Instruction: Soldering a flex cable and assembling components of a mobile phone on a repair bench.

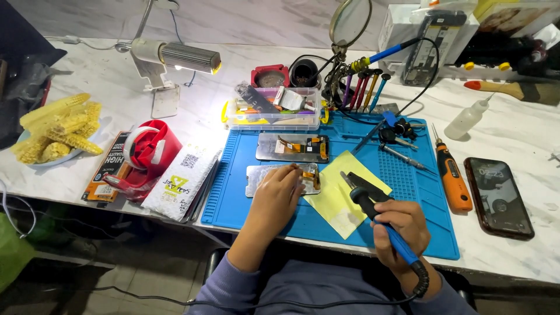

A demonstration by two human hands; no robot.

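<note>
My left hand (pixel 279 192) presses flat on a silver phone screen panel (pixel 255 175) with an orange flex cable, lying on the blue work mat (pixel 408 192). My right hand (pixel 398 228) grips a blue-handled soldering iron (pixel 373 205) whose black tip points up-left over a yellow cloth (pixel 335 195), short of the panel. A second screen panel (pixel 291 147) lies just beyond the first.
A clear parts box (pixel 273 109), a magnifier stand (pixel 349 35) and tool rack sit at the mat's back. An orange screwdriver (pixel 452 175) and dark phone (pixel 499 195) lie right. A red tape dispenser (pixel 146 154), desk lamp (pixel 175 55) and plate of corn cobs (pixel 55 131) are left.
</note>
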